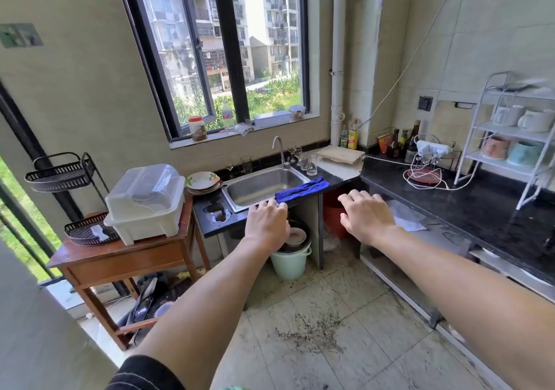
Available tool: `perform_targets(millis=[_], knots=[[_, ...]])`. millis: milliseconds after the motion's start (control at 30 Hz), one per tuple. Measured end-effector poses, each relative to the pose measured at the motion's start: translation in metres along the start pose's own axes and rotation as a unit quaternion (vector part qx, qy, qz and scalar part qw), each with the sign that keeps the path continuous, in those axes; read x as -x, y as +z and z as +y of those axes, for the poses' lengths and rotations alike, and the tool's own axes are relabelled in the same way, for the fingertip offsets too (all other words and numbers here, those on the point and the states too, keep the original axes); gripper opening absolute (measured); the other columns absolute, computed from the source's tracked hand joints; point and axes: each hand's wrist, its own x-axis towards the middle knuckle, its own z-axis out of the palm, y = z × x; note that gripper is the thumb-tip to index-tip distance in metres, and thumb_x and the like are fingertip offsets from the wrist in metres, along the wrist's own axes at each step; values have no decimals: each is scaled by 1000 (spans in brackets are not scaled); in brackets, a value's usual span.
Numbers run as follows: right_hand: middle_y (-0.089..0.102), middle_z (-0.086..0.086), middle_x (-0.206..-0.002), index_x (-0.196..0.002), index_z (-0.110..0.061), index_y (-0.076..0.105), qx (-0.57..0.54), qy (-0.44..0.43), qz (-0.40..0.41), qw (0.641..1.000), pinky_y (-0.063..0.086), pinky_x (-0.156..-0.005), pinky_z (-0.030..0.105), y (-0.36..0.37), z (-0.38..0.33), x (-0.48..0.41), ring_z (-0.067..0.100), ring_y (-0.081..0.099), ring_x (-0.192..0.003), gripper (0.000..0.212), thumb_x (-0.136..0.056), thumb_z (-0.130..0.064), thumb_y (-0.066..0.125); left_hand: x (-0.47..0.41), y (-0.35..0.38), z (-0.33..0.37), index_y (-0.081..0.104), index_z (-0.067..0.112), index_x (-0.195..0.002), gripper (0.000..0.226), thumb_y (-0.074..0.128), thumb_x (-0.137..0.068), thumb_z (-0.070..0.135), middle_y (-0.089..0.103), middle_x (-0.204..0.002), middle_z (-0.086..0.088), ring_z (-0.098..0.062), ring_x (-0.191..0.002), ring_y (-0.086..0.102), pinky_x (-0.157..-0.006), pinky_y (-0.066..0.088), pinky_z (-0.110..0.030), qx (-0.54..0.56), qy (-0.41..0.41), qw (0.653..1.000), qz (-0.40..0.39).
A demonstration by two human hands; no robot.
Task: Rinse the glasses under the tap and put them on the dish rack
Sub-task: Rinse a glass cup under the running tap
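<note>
Grip status: both hands are released and carry nothing. The left hand [265,224] and right hand [365,217] are extended palm-down with fingers spread. The left hand lines up with the front rim of the sink [261,187]; contact cannot be confirmed. The right hand hangs in the air to the right of the sink. All glasses sit on the counter behind the sink. One group of glasses [309,163] stands just right of the tap [279,149], and a mug-shaped glass [245,164] and a small stemmed glass [229,169] stand to its left. No stream from the tap is visible. The dish rack [144,203], a white plastic unit under a translucent lid, stands on a wooden table [126,254] left of the sink, with stacked bowls [201,181] between them. No glasses can be made out inside it. A blue cloth [300,193] lies over the sink's front right corner. Assessment: the task appears not yet begun. No glass is picked up, so every glass remains to be rinsed and racked, and the lid probably needs lifting first.
</note>
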Motion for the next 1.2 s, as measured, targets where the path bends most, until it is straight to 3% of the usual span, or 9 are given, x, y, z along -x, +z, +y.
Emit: perform_targets(millis=[433, 800, 1200], knots=[[57, 6, -117, -122, -16, 54, -34, -16, -63, 997, 43, -89, 39, 107, 44, -67, 25, 54, -110, 34, -95, -35, 46, -93, 100, 22, 60, 15, -110, 27, 45, -93, 30, 58, -114, -9, -30, -107, 55, -83, 40, -39, 16, 2, 998, -64], [56, 6, -118, -120, -16, 54, -53, -65, -87, 993, 44, -88, 40, 182, 103, -213, 25, 53, -108, 33, -94, -34, 45, -219, 151, 37, 58, 14, -109, 25, 47, -92, 28, 57, -113, -10, -32, -109, 54, -87, 40, -41, 34, -43, 993, -100], [56, 5, -121, -120, -18, 52, -48, -87, -107, 989, 40, -92, 38, 277, 94, -397, 25, 52, -114, 33, -93, -37, 47, -380, 232, -32, 58, 11, -110, 28, 45, -92, 29, 58, -116, -11, -32, -110, 54, -88, 41, -40, 56, -62, 990, -113]])
